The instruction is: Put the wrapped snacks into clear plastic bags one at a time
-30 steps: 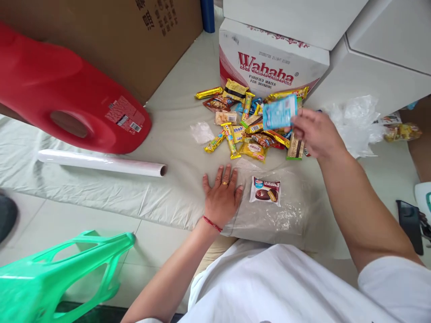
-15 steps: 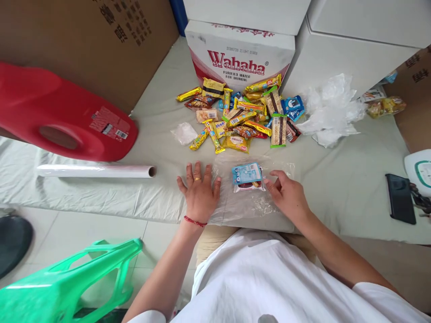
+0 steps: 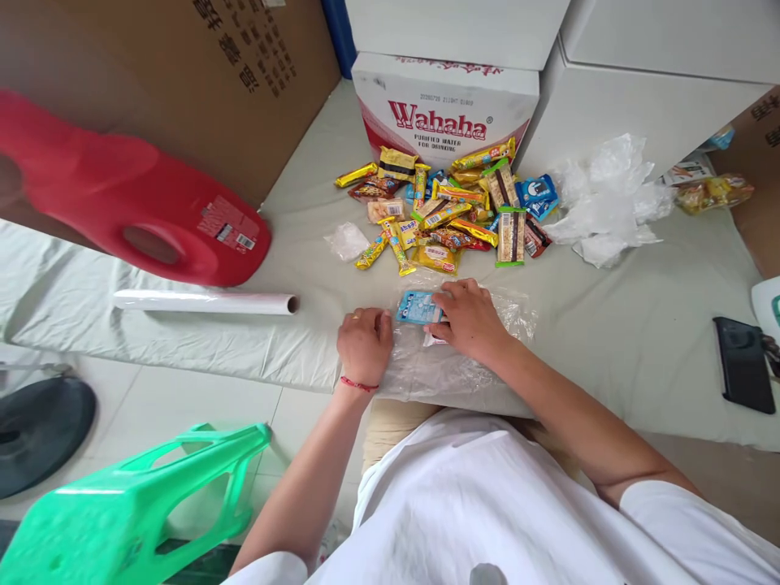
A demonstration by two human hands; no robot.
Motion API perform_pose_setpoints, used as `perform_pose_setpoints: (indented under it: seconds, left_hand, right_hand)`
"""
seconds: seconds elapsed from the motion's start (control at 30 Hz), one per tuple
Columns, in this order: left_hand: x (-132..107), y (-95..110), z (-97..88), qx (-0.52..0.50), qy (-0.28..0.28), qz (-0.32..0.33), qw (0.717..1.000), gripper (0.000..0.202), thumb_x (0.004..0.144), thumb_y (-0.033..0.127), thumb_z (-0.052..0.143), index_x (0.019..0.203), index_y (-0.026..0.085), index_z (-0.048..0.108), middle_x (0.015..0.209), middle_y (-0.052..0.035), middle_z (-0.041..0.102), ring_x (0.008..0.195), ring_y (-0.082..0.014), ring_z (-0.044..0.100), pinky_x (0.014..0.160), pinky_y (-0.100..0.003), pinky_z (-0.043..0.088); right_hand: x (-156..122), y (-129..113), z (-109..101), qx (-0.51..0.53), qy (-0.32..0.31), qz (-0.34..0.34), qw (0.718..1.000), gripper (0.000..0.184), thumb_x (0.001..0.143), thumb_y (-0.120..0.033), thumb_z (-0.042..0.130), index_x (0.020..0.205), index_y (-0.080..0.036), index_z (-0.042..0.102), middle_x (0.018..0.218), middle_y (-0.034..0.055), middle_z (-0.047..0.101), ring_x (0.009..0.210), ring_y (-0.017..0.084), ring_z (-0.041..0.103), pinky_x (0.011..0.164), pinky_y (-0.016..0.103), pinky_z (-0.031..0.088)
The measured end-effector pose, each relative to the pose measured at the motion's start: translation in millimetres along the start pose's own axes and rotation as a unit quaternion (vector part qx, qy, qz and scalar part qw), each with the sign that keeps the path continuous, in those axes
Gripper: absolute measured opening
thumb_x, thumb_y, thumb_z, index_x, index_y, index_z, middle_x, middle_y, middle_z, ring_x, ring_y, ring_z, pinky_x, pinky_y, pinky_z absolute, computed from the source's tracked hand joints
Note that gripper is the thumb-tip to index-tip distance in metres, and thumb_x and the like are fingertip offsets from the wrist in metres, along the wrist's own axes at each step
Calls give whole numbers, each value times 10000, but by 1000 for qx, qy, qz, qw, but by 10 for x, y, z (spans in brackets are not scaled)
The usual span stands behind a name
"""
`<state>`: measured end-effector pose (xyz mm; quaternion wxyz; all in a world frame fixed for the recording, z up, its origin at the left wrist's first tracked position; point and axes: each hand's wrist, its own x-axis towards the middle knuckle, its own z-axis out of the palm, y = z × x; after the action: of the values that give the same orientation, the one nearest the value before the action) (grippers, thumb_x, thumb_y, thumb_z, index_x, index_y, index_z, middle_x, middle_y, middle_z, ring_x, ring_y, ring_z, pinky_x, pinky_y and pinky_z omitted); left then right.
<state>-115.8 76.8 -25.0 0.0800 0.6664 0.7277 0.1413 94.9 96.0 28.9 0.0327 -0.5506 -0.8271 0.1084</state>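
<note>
1. Light blue packet (image 3: 414, 307): one, flat, printed; lies on the clear film towards the near edge of the tabletop (image 3: 621, 349), its right end covered by the right hand.
2. White-edged wrapper (image 3: 434, 340): one, mostly hidden by the right hand; a small part shows just on the near side of the blue packet.
3. Clear plastic film (image 3: 439, 375): one sheet, wrinkled, spread beneath the two items above, reaching almost to the near edge.
4. Right hand (image 3: 472, 318): palm down, fingers on the right end of the blue packet; whether it grips or only presses cannot be told.
5. Left hand (image 3: 364, 345): fingers curled under, thumb beside the packet's left end, at the film's left margin; whether it has hold of the film cannot be told. Ring on one finger, red bracelet (image 3: 359, 384) at the wrist.
6. Wrapped snacks (image 3: 449, 215): assorted heap, mainly yellow, with brown, green-ended and blue pieces; beyond the hands, in front of a white-and-red carton (image 3: 448, 114).
7. Crumpled clear plastic: small piece (image 3: 347, 241) left of the heap, larger bundle (image 3: 609, 203) right of it.
8. White roll (image 3: 207, 302): one, lying left of the left hand, hollow end facing right.
9. Red jug (image 3: 201, 219): one, with handle opening, beyond the roll.
10. Black phone (image 3: 744, 361): one, well to the right, by the near edge.
</note>
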Motion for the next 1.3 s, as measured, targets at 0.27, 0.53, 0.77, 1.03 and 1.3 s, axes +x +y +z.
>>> perform_pose_setpoints:
  seconds: [0.27, 0.53, 0.77, 1.03, 1.3]
  left_hand:
    - [78, 76, 29, 56, -60, -52, 995, 402, 1065, 394, 331, 1063, 199, 683, 897, -110, 768, 827, -267, 715, 625, -330, 307]
    - [86, 86, 49, 63, -70, -60, 994, 385, 1074, 399, 320, 1103, 212, 655, 956, -108, 774, 852, -269, 730, 601, -328, 267]
    - [75, 84, 72, 70, -59, -52, 994, 391, 1074, 401, 299, 1110, 206, 636, 929, -117, 766, 808, -270, 722, 599, -320, 292]
    - [84, 100, 54, 61, -63, -65, 994, 388, 1070, 397, 307, 1109, 209, 643, 907, -115, 760, 800, -273, 716, 606, -314, 310]
    - [101, 15, 68, -35, -25, -80, 996, 314, 1026, 384, 402, 1031, 217, 668, 808, -73, 715, 754, -246, 673, 633, -320, 367]
  right_hand:
    - [353, -304, -98, -68, -64, -15, 996, 407, 949, -356, 648, 1294, -140, 655, 1244, 185, 673, 1241, 374, 506, 1053, 530, 351]
    - [33, 55, -346, -65, 29, -7, 997, 476, 1025, -445, 524, 1388, -147, 598, 1378, 178, 624, 1268, 360, 473, 1044, 501, 345]
    - [247, -420, -2, -63, -56, 16, 996, 531, 922, -494, 674, 1282, -102, 658, 1198, 247, 668, 1173, 412, 516, 960, 534, 399]
    - [83, -88, -240, 45, 10, -50, 998, 563, 871, -396, 765, 1384, -227, 609, 1346, 161, 581, 1238, 376, 500, 1014, 524, 437]
    - [-458, 386, 287, 132, 68, -87, 985, 370, 882, -457, 763, 1164, -245, 651, 1348, 135, 573, 1296, 325, 497, 1136, 567, 338]
